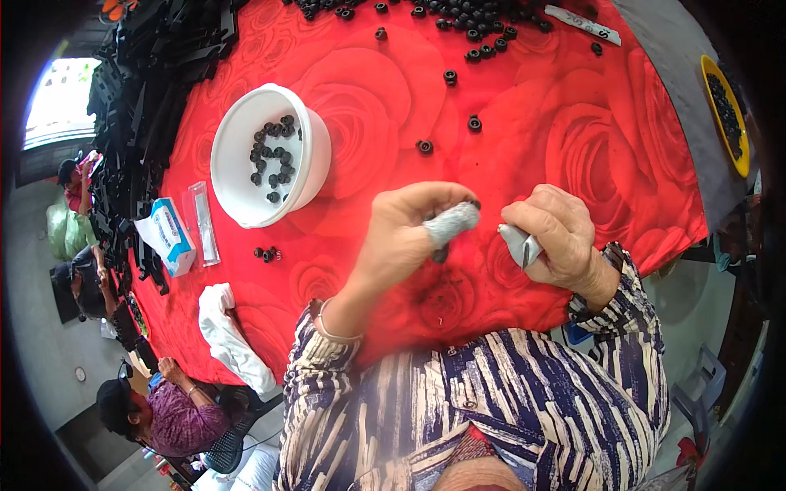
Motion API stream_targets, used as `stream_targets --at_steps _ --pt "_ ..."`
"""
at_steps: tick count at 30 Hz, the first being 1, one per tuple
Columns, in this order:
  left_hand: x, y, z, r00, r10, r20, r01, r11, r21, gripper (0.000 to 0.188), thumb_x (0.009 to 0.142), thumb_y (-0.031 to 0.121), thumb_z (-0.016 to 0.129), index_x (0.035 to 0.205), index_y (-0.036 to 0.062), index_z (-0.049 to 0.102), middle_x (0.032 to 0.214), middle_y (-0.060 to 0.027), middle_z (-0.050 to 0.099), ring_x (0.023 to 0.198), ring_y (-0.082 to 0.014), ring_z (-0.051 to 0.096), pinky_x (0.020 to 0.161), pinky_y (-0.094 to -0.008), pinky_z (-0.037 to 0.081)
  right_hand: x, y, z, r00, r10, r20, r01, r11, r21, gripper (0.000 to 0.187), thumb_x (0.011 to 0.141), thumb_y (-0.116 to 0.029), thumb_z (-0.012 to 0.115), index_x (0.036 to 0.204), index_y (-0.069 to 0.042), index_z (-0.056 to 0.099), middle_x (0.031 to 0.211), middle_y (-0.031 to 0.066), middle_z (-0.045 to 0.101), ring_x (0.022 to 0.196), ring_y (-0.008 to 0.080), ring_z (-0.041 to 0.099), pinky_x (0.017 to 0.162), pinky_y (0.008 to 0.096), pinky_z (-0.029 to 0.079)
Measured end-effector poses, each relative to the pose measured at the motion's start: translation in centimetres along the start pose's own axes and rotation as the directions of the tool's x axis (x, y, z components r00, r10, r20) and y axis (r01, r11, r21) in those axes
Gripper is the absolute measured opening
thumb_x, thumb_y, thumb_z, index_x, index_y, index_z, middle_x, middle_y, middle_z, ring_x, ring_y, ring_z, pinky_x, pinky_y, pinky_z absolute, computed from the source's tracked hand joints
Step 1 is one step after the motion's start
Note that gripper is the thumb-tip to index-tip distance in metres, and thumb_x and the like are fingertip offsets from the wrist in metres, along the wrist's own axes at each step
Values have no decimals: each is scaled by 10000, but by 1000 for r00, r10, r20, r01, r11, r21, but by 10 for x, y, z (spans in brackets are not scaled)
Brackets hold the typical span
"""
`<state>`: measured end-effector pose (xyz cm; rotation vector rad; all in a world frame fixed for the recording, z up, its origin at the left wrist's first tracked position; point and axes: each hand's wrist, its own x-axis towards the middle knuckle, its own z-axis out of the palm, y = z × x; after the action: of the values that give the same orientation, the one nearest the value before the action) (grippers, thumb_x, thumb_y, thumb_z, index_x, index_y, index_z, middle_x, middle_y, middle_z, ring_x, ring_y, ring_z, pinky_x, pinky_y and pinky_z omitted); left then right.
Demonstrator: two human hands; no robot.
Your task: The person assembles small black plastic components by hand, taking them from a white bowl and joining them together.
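My left hand is raised above the red tablecloth, its fingers closed on a small black round part that is mostly hidden. Grey wrapping covers its thumb, and another bit of black shows at the fingertips. To its right, my right hand is curled into a grip. A grey-wrapped digit or tool juts from it, with a thin dark edge like a small blade. The hands are apart. Left of them, a white plastic bowl contains several black round parts.
Many black parts lie along the far edge, some scattered nearer. Black strips are heaped at left. A tissue box, a clear plastic case and a white cloth lie left. A yellow tray stands right. People sit at left.
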<state>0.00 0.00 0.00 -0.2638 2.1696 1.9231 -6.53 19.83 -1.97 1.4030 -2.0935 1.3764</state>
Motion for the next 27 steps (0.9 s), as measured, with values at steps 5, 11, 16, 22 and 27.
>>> stream_targets --at_steps 5,11,16,22,27 --pt "-16 -18 -10 992 -127 15 108 769 -630 219 828 76 635 1017 -34 635 813 -72 633 627 -92 551 549 -201 450 5 7 1 998 20 55 -21 1000 20 179 727 -2 677 883 -15 589 651 63 501 511 217 495 442 333 380" --pt "-23 -33 -25 991 39 -124 -117 687 -717 261 856 128 632 1068 -17 590 803 -51 566 664 -76 511 563 -201 446 21 -14 1 950 302 82 -312 929 200 99 804 -9 639 886 -26 585 672 62 502 549 161 489 506 279 379" --pt "-21 -42 -15 996 69 -58 -89 628 -773 209 846 53 628 1042 -20 620 844 -71 627 705 -105 560 641 -225 449 31 -27 29 935 292 202 -337 910 242 186 764 -49 674 927 -33 586 758 83 534 648 200 550 554 314 428" --pt "-11 -59 -21 980 -25 -198 -159 502 -850 291 882 108 607 1129 -40 570 1078 -114 614 965 -189 605 847 -302 513 39 -2 64 990 133 53 -137 987 81 205 733 -112 651 913 -56 570 769 93 528 682 282 595 564 376 493" --pt "-17 -50 -19 975 -115 -188 -107 502 -859 279 887 130 603 1121 -18 581 1069 -112 626 955 -198 614 772 -318 535 31 0 76 991 134 -28 -131 987 88 246 709 -80 685 932 -49 587 761 98 543 653 269 588 551 350 483"
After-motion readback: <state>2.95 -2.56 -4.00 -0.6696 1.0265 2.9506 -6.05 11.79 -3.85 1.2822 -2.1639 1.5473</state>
